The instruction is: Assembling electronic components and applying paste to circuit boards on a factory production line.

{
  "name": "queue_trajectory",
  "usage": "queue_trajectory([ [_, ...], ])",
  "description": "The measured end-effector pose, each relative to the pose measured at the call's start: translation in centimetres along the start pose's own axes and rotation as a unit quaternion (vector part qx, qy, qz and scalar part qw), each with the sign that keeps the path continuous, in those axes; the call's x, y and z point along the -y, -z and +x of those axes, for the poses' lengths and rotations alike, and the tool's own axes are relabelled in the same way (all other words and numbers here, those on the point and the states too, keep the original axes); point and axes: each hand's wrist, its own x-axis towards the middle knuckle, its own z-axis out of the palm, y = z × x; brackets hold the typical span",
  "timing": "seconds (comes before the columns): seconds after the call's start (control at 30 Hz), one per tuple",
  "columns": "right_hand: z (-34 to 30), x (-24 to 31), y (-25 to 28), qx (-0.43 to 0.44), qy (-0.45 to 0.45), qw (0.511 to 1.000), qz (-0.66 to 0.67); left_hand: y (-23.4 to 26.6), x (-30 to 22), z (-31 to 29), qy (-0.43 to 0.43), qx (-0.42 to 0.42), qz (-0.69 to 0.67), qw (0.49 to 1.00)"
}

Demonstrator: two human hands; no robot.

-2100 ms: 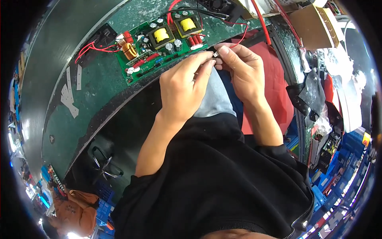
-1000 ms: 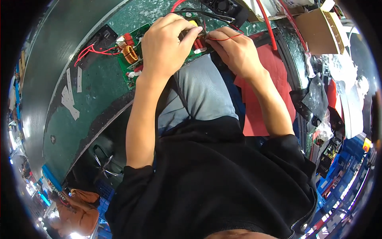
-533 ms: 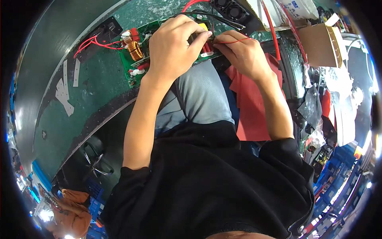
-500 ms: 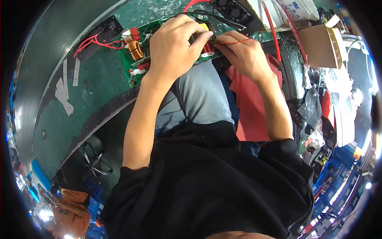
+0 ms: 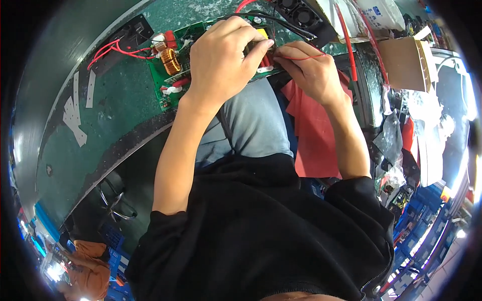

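Observation:
A green circuit board (image 5: 158, 80) lies on the bench at its near edge. A copper-wound coil (image 5: 171, 62) and other components rise from its left part. My left hand (image 5: 221, 62) covers the board's middle, its fingers closed near the right end; what its fingertips grip is hidden. Close beside them, my right hand (image 5: 310, 72) pinches a thin red wire (image 5: 300, 58), which loops over the fingers. A yellow-topped component (image 5: 262, 33) shows just beyond my left fingertips.
A black panel (image 5: 138, 32) with red leads stands left of the board. Pale strips (image 5: 75, 120) lie on the green bench (image 5: 118, 113). Beyond my right hand are black fans (image 5: 304, 17) and a cardboard box (image 5: 401, 62). Red sheets (image 5: 316, 145) hang beside my leg. Another person's orange clothing (image 5: 90, 271) shows lower left.
Both hands keep nearly the same hold at the board's right end, with my right hand shifted very slightly to the right. The view itself has moved a little.

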Motion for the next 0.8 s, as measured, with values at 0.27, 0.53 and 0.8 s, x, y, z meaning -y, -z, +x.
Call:
queue_trajectory([
  [0.27,-0.3,1.4,0.6,0.068,-0.002,0.998,-0.013,0.7,0.2,-0.6,0.005,0.001,0.008,1.000],
  [0.53,-4.5,1.8,0.5,-0.058,-0.019,0.998,0.018,-0.3,-0.3,0.3,0.008,0.048,0.038,0.998],
  [0.8,-14.4,-4.9,11.8,-0.350,-0.350,0.797,-0.345,0.4,-4.0,-0.2,-0.035,-0.028,0.108,0.993],
])
